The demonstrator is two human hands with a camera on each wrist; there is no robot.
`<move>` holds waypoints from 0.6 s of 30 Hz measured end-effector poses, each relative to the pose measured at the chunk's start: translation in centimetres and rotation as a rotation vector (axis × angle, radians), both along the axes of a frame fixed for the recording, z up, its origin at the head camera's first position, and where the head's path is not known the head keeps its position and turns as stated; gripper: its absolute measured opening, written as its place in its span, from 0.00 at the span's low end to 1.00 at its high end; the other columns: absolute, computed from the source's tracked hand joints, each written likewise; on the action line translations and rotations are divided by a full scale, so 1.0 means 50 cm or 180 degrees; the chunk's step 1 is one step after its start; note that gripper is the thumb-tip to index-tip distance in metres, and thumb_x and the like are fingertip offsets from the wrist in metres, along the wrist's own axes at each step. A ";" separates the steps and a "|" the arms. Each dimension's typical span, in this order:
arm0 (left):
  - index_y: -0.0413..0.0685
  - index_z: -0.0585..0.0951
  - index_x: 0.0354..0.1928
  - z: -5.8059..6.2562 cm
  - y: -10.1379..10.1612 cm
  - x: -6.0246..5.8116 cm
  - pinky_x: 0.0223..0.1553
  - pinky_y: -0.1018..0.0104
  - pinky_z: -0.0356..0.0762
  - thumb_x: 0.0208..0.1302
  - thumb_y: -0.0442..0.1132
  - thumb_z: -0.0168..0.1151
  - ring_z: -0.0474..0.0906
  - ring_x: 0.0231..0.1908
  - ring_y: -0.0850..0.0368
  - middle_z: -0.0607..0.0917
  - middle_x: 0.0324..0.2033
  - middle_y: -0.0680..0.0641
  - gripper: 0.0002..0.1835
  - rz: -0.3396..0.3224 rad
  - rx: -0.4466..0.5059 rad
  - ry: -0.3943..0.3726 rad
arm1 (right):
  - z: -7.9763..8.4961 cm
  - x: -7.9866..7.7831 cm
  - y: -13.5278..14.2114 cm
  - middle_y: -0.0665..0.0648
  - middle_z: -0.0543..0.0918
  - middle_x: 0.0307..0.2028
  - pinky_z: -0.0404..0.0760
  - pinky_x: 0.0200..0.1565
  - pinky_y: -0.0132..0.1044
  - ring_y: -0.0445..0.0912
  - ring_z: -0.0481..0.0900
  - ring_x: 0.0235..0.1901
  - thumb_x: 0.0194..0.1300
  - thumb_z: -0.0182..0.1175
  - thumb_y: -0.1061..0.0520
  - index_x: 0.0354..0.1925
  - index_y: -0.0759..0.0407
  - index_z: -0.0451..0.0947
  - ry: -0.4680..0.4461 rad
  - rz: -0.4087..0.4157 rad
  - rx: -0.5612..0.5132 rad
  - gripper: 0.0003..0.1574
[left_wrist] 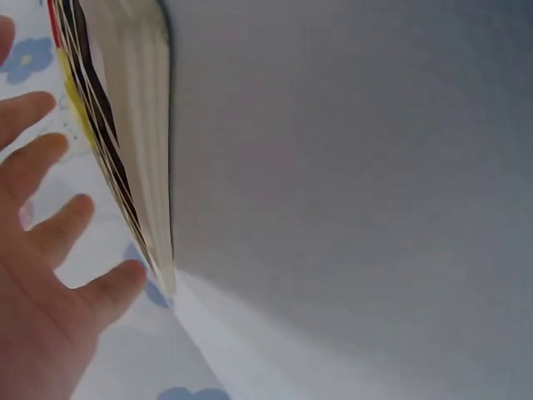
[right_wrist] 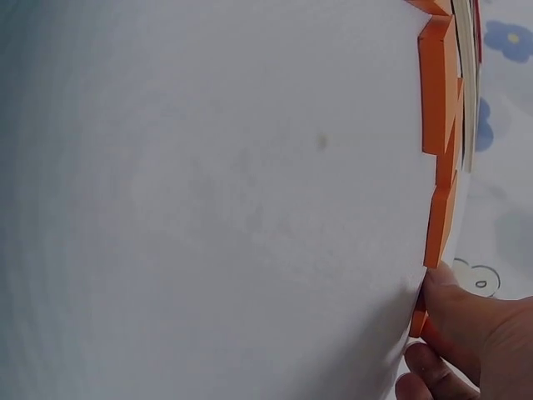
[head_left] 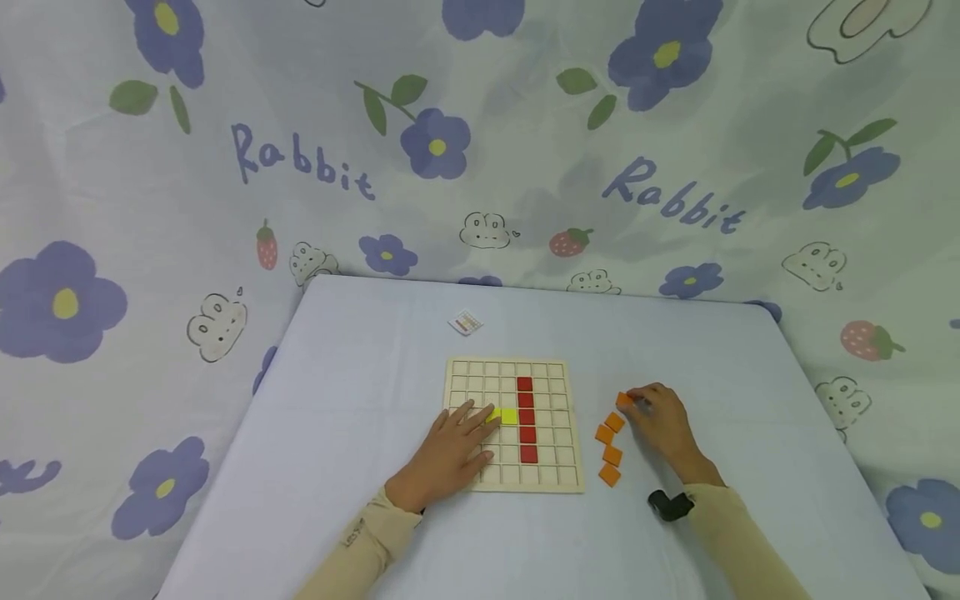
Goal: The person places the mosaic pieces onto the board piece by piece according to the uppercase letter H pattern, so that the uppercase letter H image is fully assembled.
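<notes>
So the grid board on the tabletop is a pale, wood-looking square, cut into rows of little square cells. Five red blocks fill a straight column of cells right of its middle, and at least two yellow blocks sit in the row running left from the middle red one. The left hand lies over the board's left side, fingers straight and fanned out, partly covering a yellow one, not gripping anything. The right hand has its thumb and fingers closed in a pinch on the farthest orange block. Four other orange blocks zigzag toward the person, just right of the board, all chunky with flat faces and crisp edges. A small printed card lies beyond the board.
</notes>
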State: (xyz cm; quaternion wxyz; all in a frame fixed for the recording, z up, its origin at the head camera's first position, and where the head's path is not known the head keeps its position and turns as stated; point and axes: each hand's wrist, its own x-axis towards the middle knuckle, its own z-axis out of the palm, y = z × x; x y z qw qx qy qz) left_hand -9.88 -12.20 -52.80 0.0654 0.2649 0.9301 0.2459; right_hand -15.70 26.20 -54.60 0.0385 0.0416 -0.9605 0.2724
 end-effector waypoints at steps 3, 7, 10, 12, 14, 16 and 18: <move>0.51 0.70 0.73 -0.001 -0.003 0.001 0.72 0.30 0.52 0.75 0.48 0.55 0.55 0.77 0.39 0.67 0.75 0.47 0.27 0.0012 -0.0044 0.0001 | 0.003 -0.001 -0.002 0.68 0.82 0.47 0.78 0.51 0.58 0.61 0.79 0.48 0.66 0.68 0.53 0.49 0.68 0.83 -0.0009 -0.0002 -0.0006 0.21; 0.50 0.71 0.72 -0.003 0.000 -0.003 0.71 0.29 0.53 0.74 0.47 0.57 0.56 0.77 0.39 0.68 0.74 0.46 0.27 0.0044 0.0013 -0.0016 | 0.006 0.000 0.001 0.69 0.81 0.48 0.78 0.51 0.58 0.61 0.79 0.48 0.66 0.68 0.53 0.50 0.67 0.83 -0.0017 -0.0024 -0.0024 0.21; 0.50 0.72 0.71 -0.003 0.005 -0.006 0.71 0.30 0.54 0.73 0.46 0.58 0.58 0.76 0.39 0.69 0.73 0.46 0.27 0.0098 -0.0015 -0.0016 | 0.004 -0.001 0.001 0.69 0.81 0.48 0.78 0.51 0.58 0.61 0.79 0.49 0.66 0.68 0.53 0.50 0.68 0.83 -0.0039 -0.0032 -0.0061 0.21; 0.50 0.73 0.70 -0.005 0.006 -0.008 0.71 0.31 0.56 0.72 0.45 0.60 0.59 0.76 0.40 0.70 0.73 0.46 0.27 0.0130 -0.0059 -0.0010 | 0.001 -0.002 0.001 0.69 0.81 0.48 0.78 0.51 0.58 0.61 0.79 0.48 0.66 0.68 0.53 0.50 0.67 0.83 -0.0049 -0.0031 -0.0078 0.21; 0.51 0.73 0.70 -0.008 0.005 -0.010 0.71 0.32 0.57 0.71 0.45 0.60 0.60 0.76 0.40 0.70 0.73 0.46 0.27 0.0158 -0.0117 -0.0016 | 0.000 -0.004 0.000 0.68 0.81 0.48 0.78 0.50 0.57 0.60 0.79 0.48 0.66 0.68 0.53 0.50 0.67 0.83 -0.0044 -0.0028 -0.0084 0.21; 0.51 0.73 0.70 -0.011 0.004 -0.012 0.71 0.32 0.57 0.71 0.45 0.61 0.60 0.76 0.41 0.70 0.73 0.46 0.27 0.0166 -0.0140 -0.0017 | -0.001 -0.004 -0.001 0.68 0.81 0.47 0.78 0.50 0.57 0.60 0.79 0.47 0.65 0.68 0.53 0.50 0.67 0.83 -0.0034 -0.0021 -0.0077 0.21; 0.51 0.72 0.71 -0.014 0.001 -0.013 0.71 0.33 0.58 0.71 0.45 0.61 0.60 0.76 0.41 0.69 0.74 0.45 0.28 0.0200 -0.0122 0.0002 | 0.000 -0.004 0.000 0.68 0.81 0.47 0.79 0.50 0.57 0.60 0.79 0.47 0.65 0.68 0.54 0.50 0.67 0.83 -0.0037 -0.0026 -0.0070 0.21</move>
